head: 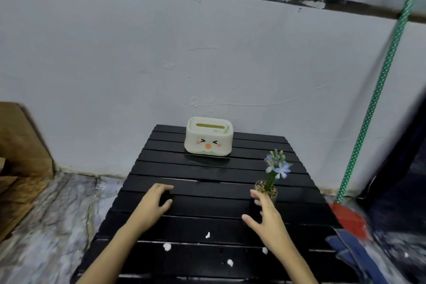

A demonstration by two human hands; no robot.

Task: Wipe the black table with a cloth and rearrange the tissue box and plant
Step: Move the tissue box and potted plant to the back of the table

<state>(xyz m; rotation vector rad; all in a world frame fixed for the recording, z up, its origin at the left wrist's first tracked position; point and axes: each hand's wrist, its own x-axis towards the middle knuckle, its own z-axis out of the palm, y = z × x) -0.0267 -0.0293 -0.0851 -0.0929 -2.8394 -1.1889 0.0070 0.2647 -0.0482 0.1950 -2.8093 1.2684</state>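
The black slatted table [202,174] stands against a pale wall. At its far middle sits a cream tissue box [208,142] with a cartoon face. A small potted plant [267,188] with blue-white flowers stands on the right side. My right hand [269,221] is open with fingers spread, just left of the pot, fingertips close to its rim. My left hand [152,207] hovers over the table's left middle with fingers curled and thumb apart; nothing clear shows in it. A blue cloth [350,251] lies bunched at the table's front right edge, away from both hands.
Several white crumbs [167,246] dot the front slats. A broom [378,90] with a green dotted handle and red head leans at the right. Brown cardboard [20,145] stands at the left, on a marbled floor [57,214].
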